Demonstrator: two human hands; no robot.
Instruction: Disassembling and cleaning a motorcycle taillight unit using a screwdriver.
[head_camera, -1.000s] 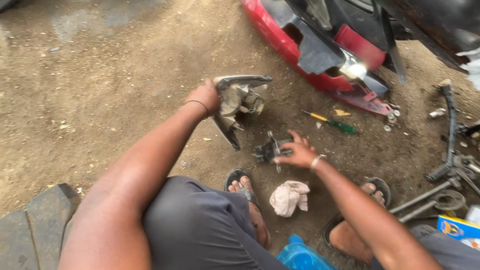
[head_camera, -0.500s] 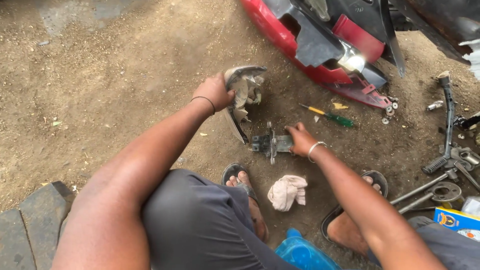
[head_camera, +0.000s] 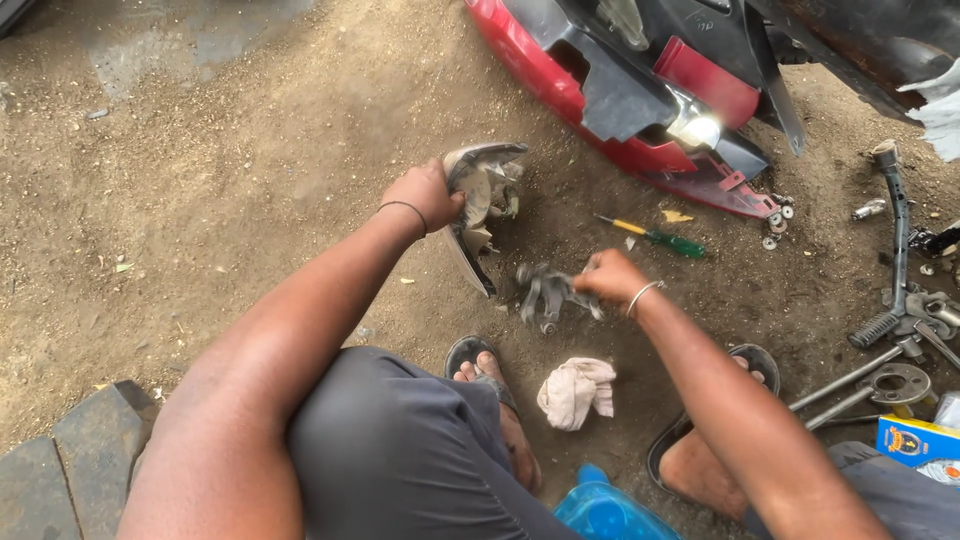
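My left hand (head_camera: 428, 196) grips a grey curved plastic housing (head_camera: 484, 200), dirty and open-backed, held upright just above the dirt ground. My right hand (head_camera: 608, 277) is closed on a small dark metal part (head_camera: 546, 293) with several prongs, lifted slightly off the ground to the right of the housing. Both wrists wear thin bangles. My knees and sandalled feet frame the spot from below.
A red and black vehicle body panel (head_camera: 640, 100) lies at the top right. A green-handled screwdriver (head_camera: 655, 236) rests beside it. A crumpled cloth (head_camera: 578, 390) sits between my feet, a blue container (head_camera: 605, 510) below, metal rods and tools (head_camera: 890, 330) at right.
My right hand has closed on the dark metal part and lifted it off the ground. The left hand has kept the housing, turning it slightly.
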